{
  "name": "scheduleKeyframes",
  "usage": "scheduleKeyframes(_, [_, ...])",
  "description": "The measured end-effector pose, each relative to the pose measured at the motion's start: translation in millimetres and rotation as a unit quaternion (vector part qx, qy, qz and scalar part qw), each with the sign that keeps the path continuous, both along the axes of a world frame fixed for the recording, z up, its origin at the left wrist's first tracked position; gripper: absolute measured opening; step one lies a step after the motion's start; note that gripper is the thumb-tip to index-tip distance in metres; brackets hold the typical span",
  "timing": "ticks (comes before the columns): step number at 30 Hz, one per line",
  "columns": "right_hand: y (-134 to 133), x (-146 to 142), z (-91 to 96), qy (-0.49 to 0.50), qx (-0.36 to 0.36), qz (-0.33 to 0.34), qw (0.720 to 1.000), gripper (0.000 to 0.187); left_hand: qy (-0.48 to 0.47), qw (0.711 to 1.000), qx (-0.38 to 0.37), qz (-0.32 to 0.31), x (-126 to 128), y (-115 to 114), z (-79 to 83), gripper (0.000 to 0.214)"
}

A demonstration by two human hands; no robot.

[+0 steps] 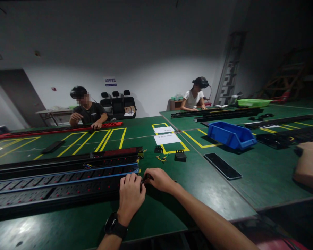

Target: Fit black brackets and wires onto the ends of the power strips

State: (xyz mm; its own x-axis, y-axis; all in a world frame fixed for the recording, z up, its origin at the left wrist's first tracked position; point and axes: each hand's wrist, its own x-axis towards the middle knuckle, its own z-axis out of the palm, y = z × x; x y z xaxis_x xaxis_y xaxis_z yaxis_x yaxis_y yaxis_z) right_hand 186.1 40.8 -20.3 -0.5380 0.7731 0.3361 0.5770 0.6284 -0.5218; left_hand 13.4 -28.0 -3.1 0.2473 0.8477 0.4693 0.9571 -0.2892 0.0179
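A long black power strip (75,190) with rows of sockets and red dots lies along the left of the green table. My left hand (132,194), a black watch on its wrist, has its fingers curled over the strip's right end. Close against it, my right hand (159,178) pinches a small black part (148,177) at that same end. The fingers partly cover this part, so its kind is unclear. Just beyond the hands lie short yellow wires (161,158), a black end piece (180,156) and a small black bracket (158,149).
More long strips (115,152) lie behind mine. A phone (222,166), a blue bin (230,134) and paper sheets (167,139) are on the table. Across it two people work, one by a red strip (112,125). Another person's arm (310,165) reaches in at right.
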Motion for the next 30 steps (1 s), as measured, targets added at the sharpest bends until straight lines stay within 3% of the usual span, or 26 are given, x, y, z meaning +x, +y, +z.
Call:
scheduleKeyframes(12, [-1, 0, 2.0, -0.012, 0.004, 0.0, 1.0, 0.015, 0.002, 1.0, 0.006, 0.006, 0, 0, -1.5, 0.013])
scheduleKeyframes(19, [-4, 3, 13.4, -0.051, -0.005, 0.0, 0.999, 0.018, 0.003, 1.0, 0.001, 0.005, -1, 0, -1.6, 0.014])
scheduleKeyframes(30, [-1, 14, 16.8, -0.106, -0.008, -0.043, 0.993, 0.022, 0.004, 1.0, -0.001, 0.003, 0, -2, 2.9, 0.016])
